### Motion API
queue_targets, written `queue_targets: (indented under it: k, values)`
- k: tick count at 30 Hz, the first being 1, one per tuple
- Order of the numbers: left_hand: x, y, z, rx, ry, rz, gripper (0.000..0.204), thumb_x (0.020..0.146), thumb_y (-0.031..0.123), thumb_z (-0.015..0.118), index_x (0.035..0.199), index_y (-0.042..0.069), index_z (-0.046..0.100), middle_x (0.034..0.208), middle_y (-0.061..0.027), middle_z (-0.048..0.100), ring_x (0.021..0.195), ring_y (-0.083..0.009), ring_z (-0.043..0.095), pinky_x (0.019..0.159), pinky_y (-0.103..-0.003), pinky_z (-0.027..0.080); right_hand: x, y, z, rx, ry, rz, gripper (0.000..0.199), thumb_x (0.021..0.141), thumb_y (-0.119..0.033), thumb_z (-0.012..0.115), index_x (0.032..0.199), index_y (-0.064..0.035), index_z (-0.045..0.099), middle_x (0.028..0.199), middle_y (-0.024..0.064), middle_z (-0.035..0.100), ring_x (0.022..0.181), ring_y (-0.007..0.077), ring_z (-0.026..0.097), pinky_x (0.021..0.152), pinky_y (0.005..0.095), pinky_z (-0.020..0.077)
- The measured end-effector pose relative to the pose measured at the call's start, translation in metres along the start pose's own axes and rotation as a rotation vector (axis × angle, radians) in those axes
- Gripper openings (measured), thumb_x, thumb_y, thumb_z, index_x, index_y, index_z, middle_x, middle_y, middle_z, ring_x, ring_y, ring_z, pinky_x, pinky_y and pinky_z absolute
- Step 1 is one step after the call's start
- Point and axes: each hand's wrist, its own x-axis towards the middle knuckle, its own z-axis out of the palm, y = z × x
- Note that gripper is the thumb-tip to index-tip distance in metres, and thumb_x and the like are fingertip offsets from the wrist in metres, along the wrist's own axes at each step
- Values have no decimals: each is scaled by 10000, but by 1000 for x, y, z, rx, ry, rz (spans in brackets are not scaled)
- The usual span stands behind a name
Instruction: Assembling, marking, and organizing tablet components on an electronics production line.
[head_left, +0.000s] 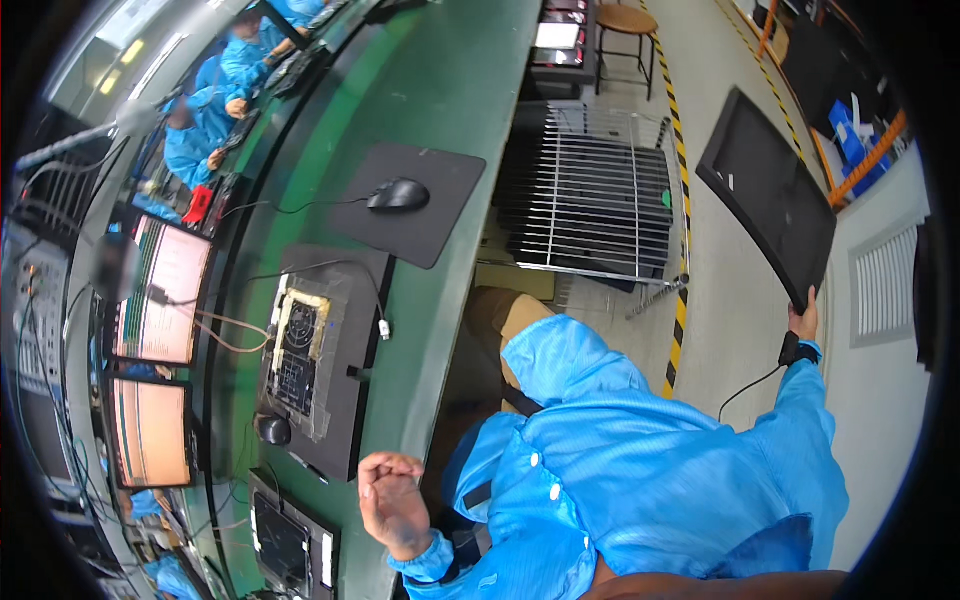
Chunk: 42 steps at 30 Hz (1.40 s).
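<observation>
You are gripping the flat dark panel (768,195) in your right hand (803,322), carrying it away from the desk (440,80); your left hand (392,500), loosely curled and empty, is hovering at the desk's edge; next, set the panel down flat.

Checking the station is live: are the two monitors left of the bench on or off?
On: both monitors glow with bright lit screens.

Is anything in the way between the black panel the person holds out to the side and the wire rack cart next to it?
Nothing visible does. The right hand grips the flat black panel by its lower corner, and only bare floor lies between it and the wire rack cart.
</observation>
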Motion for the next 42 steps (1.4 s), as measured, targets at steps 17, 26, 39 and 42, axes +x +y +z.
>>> queue_targets:
  k: [17,26,39,42]
  values:
    - [-377,7,-3,538,1709,406,628,949,-4,598,1531,-5,363,1477,-139,495,1318,-247,495,1139,-364,348,-777,140,518,-539,-2631,284,627,955,-305,721,1414,56,493,1344,160,599,1220,210,574,1035,363,474]
    - [-531,-129,52,135,2255,243,602,957,9,564,1525,11,365,1449,-167,515,1267,-290,556,1085,-390,443,-909,261,315,-239,-3125,-411,481,953,-296,598,1315,19,577,1334,238,608,1256,413,561,1068,440,453]
    - [-514,-130,35,-22,2309,249,560,918,-44,602,1443,-19,410,1371,-191,556,1199,-311,585,1062,-428,472,-935,305,286,-717,-3043,340,639,948,-442,635,1415,-14,547,1410,229,582,1341,355,529,1121,403,409]
    - [-516,-129,42,52,2333,189,574,896,-59,614,1441,-22,437,1371,-169,569,1179,-298,600,1047,-404,475,-948,318,272,-674,-3049,469,793,930,-519,639,1430,73,469,1440,289,517,1364,381,486,1156,400,356]
